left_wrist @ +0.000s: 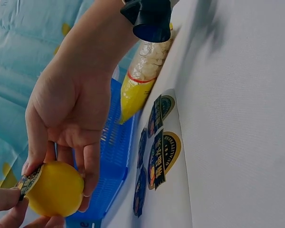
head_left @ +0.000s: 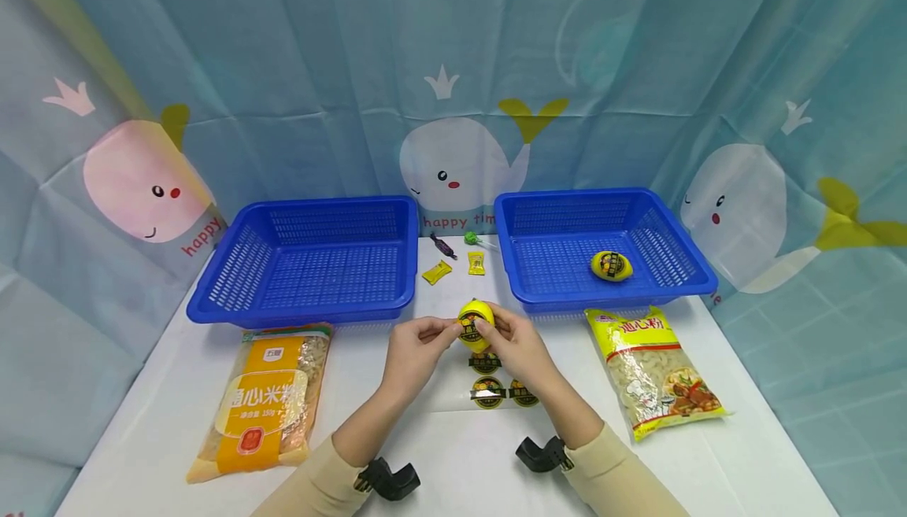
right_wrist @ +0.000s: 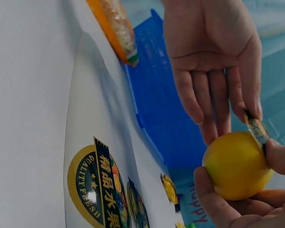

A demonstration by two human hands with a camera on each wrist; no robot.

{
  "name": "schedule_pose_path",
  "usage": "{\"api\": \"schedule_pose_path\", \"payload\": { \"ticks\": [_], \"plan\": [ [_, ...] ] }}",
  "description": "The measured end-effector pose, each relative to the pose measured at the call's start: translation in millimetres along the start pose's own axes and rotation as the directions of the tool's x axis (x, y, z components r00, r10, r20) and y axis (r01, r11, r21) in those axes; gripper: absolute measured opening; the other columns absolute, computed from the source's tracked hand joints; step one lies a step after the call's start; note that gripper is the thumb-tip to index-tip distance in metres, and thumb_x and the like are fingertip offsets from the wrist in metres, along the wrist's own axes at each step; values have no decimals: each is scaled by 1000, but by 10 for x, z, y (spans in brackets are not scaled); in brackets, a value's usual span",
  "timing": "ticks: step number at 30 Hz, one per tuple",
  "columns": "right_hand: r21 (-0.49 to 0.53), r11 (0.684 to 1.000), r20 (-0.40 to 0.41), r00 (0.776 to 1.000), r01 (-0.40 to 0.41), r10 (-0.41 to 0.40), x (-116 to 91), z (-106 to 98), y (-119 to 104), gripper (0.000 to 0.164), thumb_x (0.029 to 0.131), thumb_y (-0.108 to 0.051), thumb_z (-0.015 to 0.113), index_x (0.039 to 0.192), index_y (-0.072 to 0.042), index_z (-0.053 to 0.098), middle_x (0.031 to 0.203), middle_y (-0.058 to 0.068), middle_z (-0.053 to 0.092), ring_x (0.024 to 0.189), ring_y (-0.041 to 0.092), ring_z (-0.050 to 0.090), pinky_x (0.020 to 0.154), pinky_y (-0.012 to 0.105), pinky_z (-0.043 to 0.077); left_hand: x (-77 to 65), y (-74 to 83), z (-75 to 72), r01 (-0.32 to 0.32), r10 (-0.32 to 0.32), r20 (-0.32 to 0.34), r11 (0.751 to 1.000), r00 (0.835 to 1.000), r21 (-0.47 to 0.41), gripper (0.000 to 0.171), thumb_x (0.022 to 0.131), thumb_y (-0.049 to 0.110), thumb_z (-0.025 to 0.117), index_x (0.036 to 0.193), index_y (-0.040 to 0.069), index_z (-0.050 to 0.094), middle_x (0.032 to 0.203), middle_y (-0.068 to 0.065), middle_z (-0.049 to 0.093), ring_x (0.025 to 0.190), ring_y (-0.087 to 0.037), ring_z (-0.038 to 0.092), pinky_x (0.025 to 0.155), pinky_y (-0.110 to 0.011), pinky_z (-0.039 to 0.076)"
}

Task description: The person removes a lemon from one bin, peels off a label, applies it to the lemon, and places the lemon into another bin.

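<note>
A yellow lemon [head_left: 476, 308] is held up between both hands over the middle of the table. My right hand [head_left: 520, 348] grips it, fingers round its side and thumb pressing a round black-and-gold sticker [right_wrist: 256, 129] against it. With thumb and fingertip, my left hand [head_left: 413, 356] pinches the sticker's free end, which stands off the lemon's surface in the right wrist view. Below the hands lies a glossy sheet [head_left: 449, 399] bearing several similar stickers [left_wrist: 164, 154]. A second lemon [head_left: 612, 266], labelled with the same kind of sticker, lies in the right basket.
Two blue plastic baskets stand at the back, the left basket [head_left: 333, 316] and right basket [head_left: 609, 297]. Between them lie wrapped candies [head_left: 437, 271] and a green lollipop [head_left: 473, 238]. An orange macaroni bag [head_left: 262, 407] flanks the left; a yellow macaroni bag [head_left: 652, 371] the right.
</note>
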State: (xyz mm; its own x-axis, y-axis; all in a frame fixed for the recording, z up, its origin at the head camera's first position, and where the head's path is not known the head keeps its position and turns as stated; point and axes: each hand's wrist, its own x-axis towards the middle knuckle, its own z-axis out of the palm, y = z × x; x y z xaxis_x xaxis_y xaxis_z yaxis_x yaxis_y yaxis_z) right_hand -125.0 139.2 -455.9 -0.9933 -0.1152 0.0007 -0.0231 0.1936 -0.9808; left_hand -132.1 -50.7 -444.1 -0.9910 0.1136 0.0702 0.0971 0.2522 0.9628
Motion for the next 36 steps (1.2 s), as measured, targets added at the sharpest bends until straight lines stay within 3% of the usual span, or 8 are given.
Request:
{"api": "schedule_pose_path", "payload": {
  "ticks": [7,14,19,23,31,36],
  "plan": [
    [4,1000,2,1000,-16,16,-3,20,-14,55,102,-39,59,145,-6,52,125,14,69,100,21,71,85,48,60,1,3,-2,-23,24,-29,1000,999,20,20,90,33,77,94,14,80,98,2,78,90,-12,74,76,-23,60],
    [-42,999,-20,1000,-7,7,4,24,-9,54,102,-36,61,144,-4,52,125,15,70,104,22,71,84,37,61,-18,11,1,-40,40,-14,999,999,0,19,90,29,78,94,11,80,99,-2,78,89,-15,74,76,-22,59],
    [-43,999,-1,1000,-6,6,5,18,-13,55,102,-38,60,145,-5,51,124,13,70,104,22,70,86,41,61,-20,5,0,-47,48,-25,999,999,14,17,90,29,78,93,12,80,98,-2,78,88,-14,73,74,-21,58],
    [-47,999,1,1000,-15,15,1,28,-42,56,100,-41,62,144,-6,53,122,11,71,104,21,70,86,36,61,-23,18,3,-61,62,-37,997,997,37,16,90,29,78,93,13,80,93,-1,78,84,-13,72,71,-22,57],
    [-55,998,46,999,19,-16,3,30,-54,55,102,-36,60,145,-4,51,127,15,68,111,25,69,89,30,60,-43,34,9,-62,66,-54,996,996,59,14,89,24,78,93,10,80,93,-2,77,85,-14,73,76,-24,60],
    [-72,997,31,999,10,-7,9,39,-58,55,102,-40,59,145,-6,52,124,12,69,109,23,69,89,32,59,-35,41,6,-67,70,-50,996,996,62,15,90,27,78,92,12,80,93,-1,77,86,-14,73,76,-25,60]
  ]
}}
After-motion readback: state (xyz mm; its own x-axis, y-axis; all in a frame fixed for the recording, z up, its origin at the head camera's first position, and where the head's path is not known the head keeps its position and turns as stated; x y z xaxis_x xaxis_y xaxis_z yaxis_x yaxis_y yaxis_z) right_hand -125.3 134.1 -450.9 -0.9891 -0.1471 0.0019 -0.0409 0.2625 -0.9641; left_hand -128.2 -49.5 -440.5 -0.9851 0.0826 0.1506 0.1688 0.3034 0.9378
